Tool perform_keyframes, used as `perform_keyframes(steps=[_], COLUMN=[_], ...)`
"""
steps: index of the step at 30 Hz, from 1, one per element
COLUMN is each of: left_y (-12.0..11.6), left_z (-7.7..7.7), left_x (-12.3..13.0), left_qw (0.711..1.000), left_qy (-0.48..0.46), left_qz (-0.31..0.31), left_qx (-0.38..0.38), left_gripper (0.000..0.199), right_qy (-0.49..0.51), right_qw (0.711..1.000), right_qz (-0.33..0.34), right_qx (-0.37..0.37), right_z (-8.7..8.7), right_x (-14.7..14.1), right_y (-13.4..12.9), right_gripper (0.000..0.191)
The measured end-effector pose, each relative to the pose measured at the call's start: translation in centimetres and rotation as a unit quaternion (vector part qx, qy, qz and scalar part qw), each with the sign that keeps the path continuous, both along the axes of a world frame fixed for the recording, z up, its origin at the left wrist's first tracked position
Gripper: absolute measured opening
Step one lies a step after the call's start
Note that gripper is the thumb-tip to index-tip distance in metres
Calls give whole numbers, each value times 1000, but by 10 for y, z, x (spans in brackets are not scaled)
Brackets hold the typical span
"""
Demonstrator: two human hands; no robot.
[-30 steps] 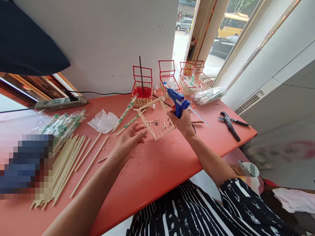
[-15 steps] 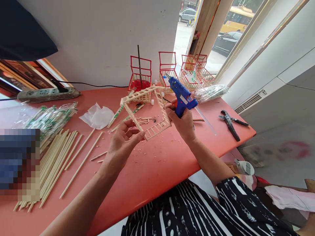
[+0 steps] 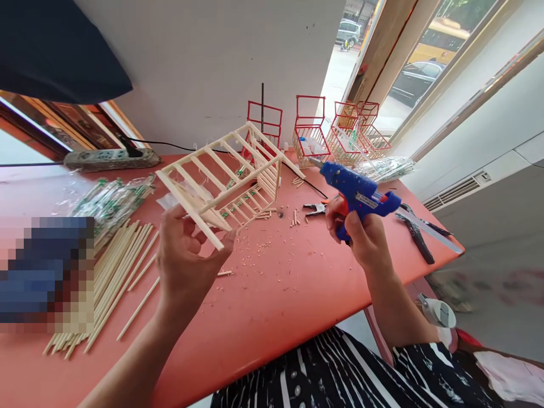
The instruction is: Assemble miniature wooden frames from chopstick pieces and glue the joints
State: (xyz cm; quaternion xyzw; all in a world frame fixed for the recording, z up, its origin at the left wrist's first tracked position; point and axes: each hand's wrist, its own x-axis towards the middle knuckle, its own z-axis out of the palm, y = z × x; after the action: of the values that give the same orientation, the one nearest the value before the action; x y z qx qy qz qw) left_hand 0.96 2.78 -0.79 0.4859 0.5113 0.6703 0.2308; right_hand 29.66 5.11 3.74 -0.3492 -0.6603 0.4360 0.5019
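My left hand point(image 3: 187, 249) grips the near corner of a box-shaped frame point(image 3: 238, 190) made of pale wooden sticks. The frame is tilted in the air above the table, its slatted sides showing. My right hand point(image 3: 365, 235) is wrapped round the handle of a blue glue gun point(image 3: 351, 187), whose metal nozzle points left towards the frame but stands apart from it. Pliers point(image 3: 315, 209) lie on the table just behind my right hand. Short stick pieces and crumbs point(image 3: 272, 214) are scattered under and beside the frame.
Long wooden sticks point(image 3: 114, 272) lie at left beside plastic-wrapped sticks point(image 3: 114, 195). A power strip point(image 3: 113, 158) rests along the back. Red-rimmed stick baskets point(image 3: 312, 141) stand by the wall. Black-handled cutters point(image 3: 416, 235) and a clear glue stick point(image 3: 437, 233) lie near the right table edge.
My left hand has turned the stick frame, so its slatted sides now show. My right hand with the glue gun has moved right, away from the frame. The view has shifted slightly.
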Motion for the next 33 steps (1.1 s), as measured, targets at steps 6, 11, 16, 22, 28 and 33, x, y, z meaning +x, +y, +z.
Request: perform_keyframes(steps=[6,11,16,22,28,33], left_y=[-3,-6,-7,-9,-12,-11], left_z=[5,6,6,7,9,10], left_x=[0,0,-1,3,3,4], left_qw=[999,998,998,998,996,995], left_qy=[28,49,43,39,50,52], left_qz=[14,45,47,52,61,68], left_qx=[13,15,-3,-19,-33,-42], left_gripper=[49,55,61,62,56,61], right_qy=[-106,-173,-197,-217,-227,-233], right_qw=[990,979,977,973,971,970], right_qz=[60,68,48,34,36,33], right_qx=[-68,-88,-74,-67,-65,-67], right_z=[-9,-19,-24,-23,-22,-23], right_x=[-5,-19,-22,-24,-26,-26], right_y=[-14,-2,4,5,7,7], right_gripper=[52,56,50,42,38,39])
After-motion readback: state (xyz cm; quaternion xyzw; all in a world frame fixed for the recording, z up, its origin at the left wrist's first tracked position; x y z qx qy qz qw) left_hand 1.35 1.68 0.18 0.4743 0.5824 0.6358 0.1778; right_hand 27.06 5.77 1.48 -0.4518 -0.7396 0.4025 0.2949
